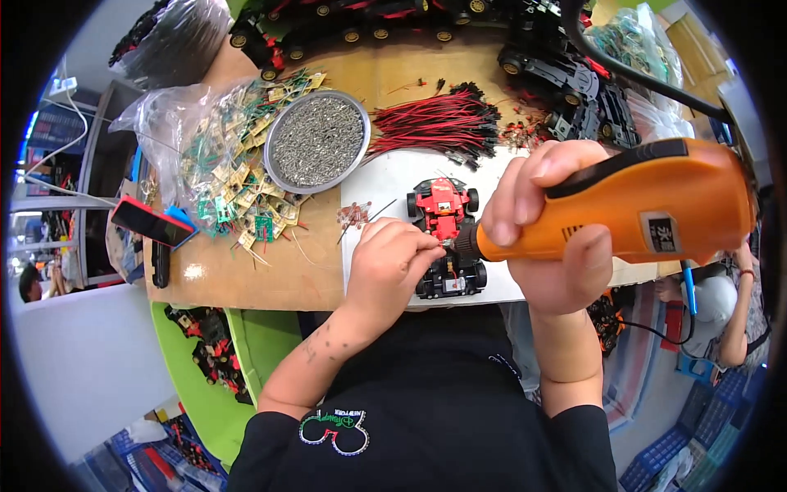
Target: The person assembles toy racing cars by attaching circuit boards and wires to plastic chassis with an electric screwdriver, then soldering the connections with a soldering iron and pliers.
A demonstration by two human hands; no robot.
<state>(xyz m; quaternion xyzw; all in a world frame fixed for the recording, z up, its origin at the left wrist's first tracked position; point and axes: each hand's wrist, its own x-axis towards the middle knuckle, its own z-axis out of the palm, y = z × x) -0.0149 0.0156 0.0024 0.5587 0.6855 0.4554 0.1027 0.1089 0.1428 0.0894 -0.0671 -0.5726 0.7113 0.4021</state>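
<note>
My right hand (548, 225) is wrapped round an orange electric screwdriver (697, 201), its dark chuck pointing left at a toy car chassis (451, 284). The chassis has a red upper part, black wheels and a black lower end, and lies on a white sheet (373, 184). My left hand (385, 266) is at the car's left side, thumb and forefinger pinched together by the chuck. Whatever sits between those fingertips is too small to make out. The driver's tip is hidden close to the fingers.
A metal bowl (366, 131) of small screws stands beyond my left hand. Circuit boards (238, 184) with wires lie left of it, red-and-black wires (434, 123) behind the car. Black car bodies (590, 98) line the back. A green bin (193, 385) sits below; another person (734, 320) is at right.
</note>
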